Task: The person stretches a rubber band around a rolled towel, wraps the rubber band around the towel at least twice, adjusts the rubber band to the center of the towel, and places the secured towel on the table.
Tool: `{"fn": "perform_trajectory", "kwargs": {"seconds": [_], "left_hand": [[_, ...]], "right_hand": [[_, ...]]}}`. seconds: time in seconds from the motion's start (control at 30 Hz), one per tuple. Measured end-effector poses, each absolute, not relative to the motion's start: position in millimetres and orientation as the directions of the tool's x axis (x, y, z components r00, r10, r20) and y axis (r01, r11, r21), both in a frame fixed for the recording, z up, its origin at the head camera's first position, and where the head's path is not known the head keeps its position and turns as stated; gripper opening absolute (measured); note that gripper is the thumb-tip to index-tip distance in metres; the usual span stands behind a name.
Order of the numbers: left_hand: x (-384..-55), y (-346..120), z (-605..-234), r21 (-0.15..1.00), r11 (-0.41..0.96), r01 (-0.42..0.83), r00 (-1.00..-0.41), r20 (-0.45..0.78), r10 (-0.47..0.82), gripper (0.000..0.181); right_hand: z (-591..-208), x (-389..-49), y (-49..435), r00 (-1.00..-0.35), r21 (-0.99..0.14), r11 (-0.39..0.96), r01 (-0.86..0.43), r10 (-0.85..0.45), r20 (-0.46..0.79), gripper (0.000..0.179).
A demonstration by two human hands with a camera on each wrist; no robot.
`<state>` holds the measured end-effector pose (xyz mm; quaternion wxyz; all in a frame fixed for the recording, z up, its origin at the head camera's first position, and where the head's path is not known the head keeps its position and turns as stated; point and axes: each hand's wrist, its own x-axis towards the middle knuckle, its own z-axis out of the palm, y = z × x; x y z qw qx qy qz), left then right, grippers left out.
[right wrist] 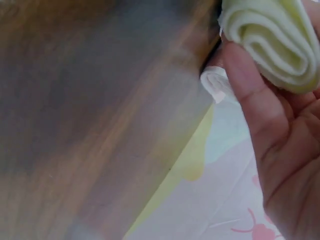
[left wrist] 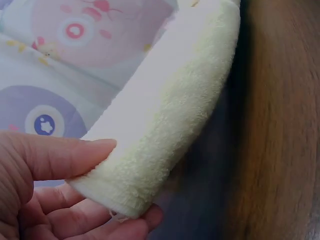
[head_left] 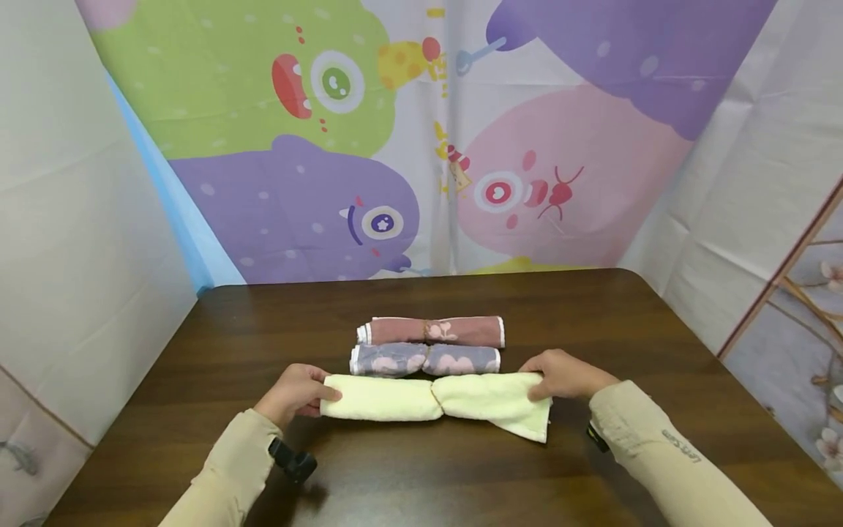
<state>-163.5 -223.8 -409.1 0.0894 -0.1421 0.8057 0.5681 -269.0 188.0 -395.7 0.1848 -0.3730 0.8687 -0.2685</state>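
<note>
A pale yellow towel [head_left: 382, 399], rolled up and cinched at its middle by a thin band, stretches between both hands. My left hand [head_left: 298, 394] pinches its left end, thumb on top and fingers beneath, as the left wrist view also shows. At the other end my right hand [head_left: 560, 375] grips the roll; a loose corner of the towel hangs toward the front there. Spiral layers of the towel's end [right wrist: 272, 45] show beside the thumb in the right wrist view. Just behind lies a grey-blue rolled towel [head_left: 395, 360] with pink shapes, also tied at its middle.
A dusty-pink rolled towel [head_left: 467, 331] with a band lies behind the grey-blue one. All are over a dark brown wooden table [head_left: 263, 315]. A cartoon-printed curtain [head_left: 296, 197] hangs along its back edge, with pale cloth at both sides.
</note>
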Motion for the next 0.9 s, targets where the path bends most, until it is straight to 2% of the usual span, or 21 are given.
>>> {"fn": "perform_trajectory", "kwargs": {"seconds": [0.17, 0.37, 0.53, 0.67, 0.8, 0.9], "left_hand": [[-167.8, -221.6, -415.1, 0.873, 0.327, -0.362, -0.931, -0.318, -0.179, 0.022], [-170.8, -216.0, -422.6, 0.848, 0.357, -0.391, -0.920, -0.357, -0.158, 0.016], [-172.0, -213.8, -425.5, 0.835, 0.367, -0.410, -0.912, -0.375, -0.165, 0.018], [-169.3, -216.9, -422.8, 0.786, 0.484, -0.384, -0.922, -0.353, -0.159, 0.024], [-165.2, -222.5, -416.2, 0.656, 0.732, -0.186, -0.981, -0.160, -0.106, 0.041], [-161.0, -228.7, -412.1, 0.531, 0.847, 0.039, -0.994, 0.106, -0.021, 0.050]], "right_hand": [[-404.1, -270.9, 189.2, -0.682, -0.579, 0.601, -0.550, -0.724, -0.104, 0.028], [-416.7, -269.5, 193.2, -0.742, -0.586, 0.648, -0.486, -0.660, -0.114, 0.028], [-421.5, -272.9, 194.5, -0.760, -0.574, 0.659, -0.487, -0.643, -0.093, 0.029], [-420.4, -273.6, 193.0, -0.757, -0.551, 0.679, -0.485, -0.641, -0.123, 0.032], [-412.4, -271.2, 196.6, -0.772, -0.548, 0.685, -0.481, -0.626, -0.105, 0.053], [-404.4, -270.0, 203.9, -0.806, -0.549, 0.677, -0.490, -0.592, -0.011, 0.067]]}}
